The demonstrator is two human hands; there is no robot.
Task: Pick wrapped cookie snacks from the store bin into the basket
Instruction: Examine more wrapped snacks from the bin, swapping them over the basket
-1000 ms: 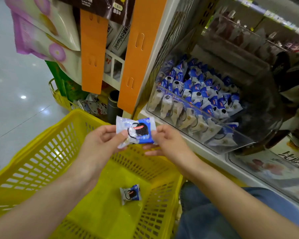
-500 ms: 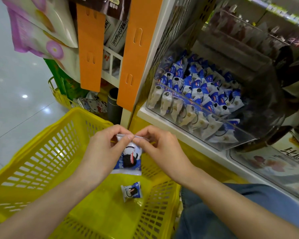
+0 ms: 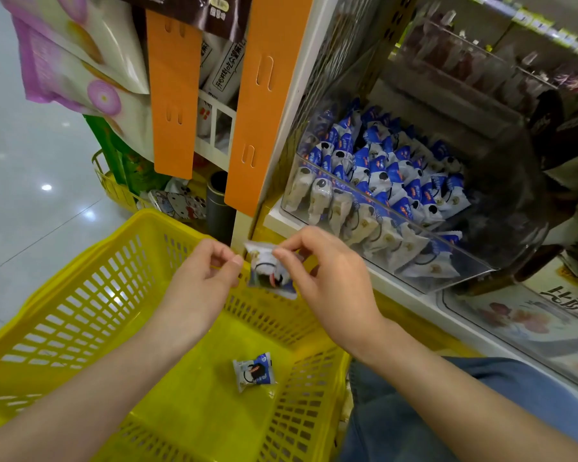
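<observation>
Nearest of all, one blue denim-clad leg (image 3: 414, 411) is seen under the right forearm. Two bare forearms are stretched out over one yellow plastic lattice basket (image 3: 80, 328).

Down below both hands, on the basket floor, one small blue-and-white wrapped cookie snack (image 3: 254, 375) is lying flat, so that's one in.

Up above it, a second blue-and-white wrapped cookie (image 3: 269, 278) is dangled over the basket's far rim. It is pinched at its top edge between thumb and forefinger of the right hand (image 3: 327, 285), with the other three fingers loosely bent.

The left hand (image 3: 197, 285) is curled in, and nothing is held in it. Its thumb tip is just beside the wrapper's left edge.

Beyond the right hand, one clear plastic store bin (image 3: 414, 235) is seen, heaped with the same blue-and-white packets, too many to be counted.

Beyond the left hand, two orange card strips (image 3: 174, 95) are hung side by side. One dark cylinder (image 3: 219, 208) is stood between their lower ends.

Farther back, past the right hand, a second clear bin (image 3: 464, 61) of dark wrapped items can be made out, blurred.
</observation>
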